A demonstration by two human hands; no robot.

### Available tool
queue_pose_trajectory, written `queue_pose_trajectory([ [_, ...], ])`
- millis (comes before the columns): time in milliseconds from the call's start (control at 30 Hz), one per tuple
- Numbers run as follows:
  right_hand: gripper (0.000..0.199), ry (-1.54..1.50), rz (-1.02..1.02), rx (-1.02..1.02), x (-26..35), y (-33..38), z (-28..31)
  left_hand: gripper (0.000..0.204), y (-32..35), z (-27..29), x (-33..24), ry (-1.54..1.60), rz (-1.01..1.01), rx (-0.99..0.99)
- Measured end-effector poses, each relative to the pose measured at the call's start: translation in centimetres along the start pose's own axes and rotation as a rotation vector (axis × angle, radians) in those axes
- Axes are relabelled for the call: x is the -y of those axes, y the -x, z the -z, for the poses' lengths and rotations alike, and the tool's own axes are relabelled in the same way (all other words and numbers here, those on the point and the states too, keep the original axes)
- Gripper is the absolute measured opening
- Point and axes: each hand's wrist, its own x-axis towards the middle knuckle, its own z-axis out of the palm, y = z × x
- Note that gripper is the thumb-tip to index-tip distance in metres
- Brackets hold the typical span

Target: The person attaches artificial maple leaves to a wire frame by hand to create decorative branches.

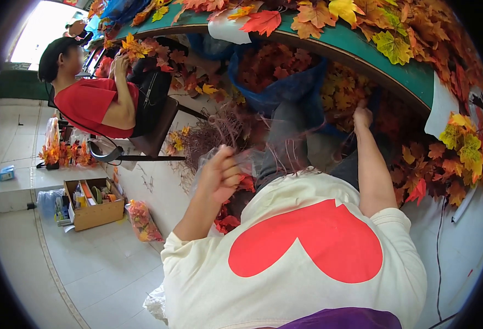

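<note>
My left hand (219, 175) is raised at the left of my lap with its fingers curled closed. What it grips, if anything, is too thin to make out. Beside it are clear plastic film (247, 160) and a tangled bundle of thin brown stems (211, 134). A few loose reddish-brown stems (285, 153) lie across my lap. Out to the right, my right hand (362, 117) reaches under the table edge, its fingers closed, close to yellow-orange artificial maple leaves (340, 98). Between my knees and the table hangs a blue bag (277, 90) with dark red leaves (274, 63).
A curved green table (411, 74) bears heaps of artificial autumn leaves (318, 16). At the left, a co-worker in a red shirt (96, 104) sits on a chair (156, 131), handling leaves. A cardboard box (96, 211) and a leaf-filled plastic bag (142, 221) stand on the tiled floor (99, 263).
</note>
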Motion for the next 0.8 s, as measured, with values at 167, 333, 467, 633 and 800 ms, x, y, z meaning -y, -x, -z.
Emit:
queue_pose_trajectory([
  [167,0.054,-0.119,-0.101,0.012,-3.0,-5.7,8.2,0.022,6.4,7.2,-9.8,-0.065,-0.561,-0.352],
  [333,0.055,-0.151,-0.145,0.072,-1.2,-3.6,6.7,0.009,5.6,24.5,-17.5,-0.144,-0.940,-0.875],
  [467,0.052,-0.517,-0.245,-0.212,-3.0,-7.7,12.0,0.031,13.1,31.3,-20.4,0.279,-1.248,-1.211],
  [633,0.050,-0.395,-0.267,-0.120,-5.1,-10.4,14.8,0.039,15.5,29.9,-21.5,0.091,-1.143,-1.882],
  [800,0.040,-0.272,-0.111,-0.380,-10.9,-22.9,19.1,0.024,32.5,29.8,-27.5,0.170,-1.580,-2.032],
])
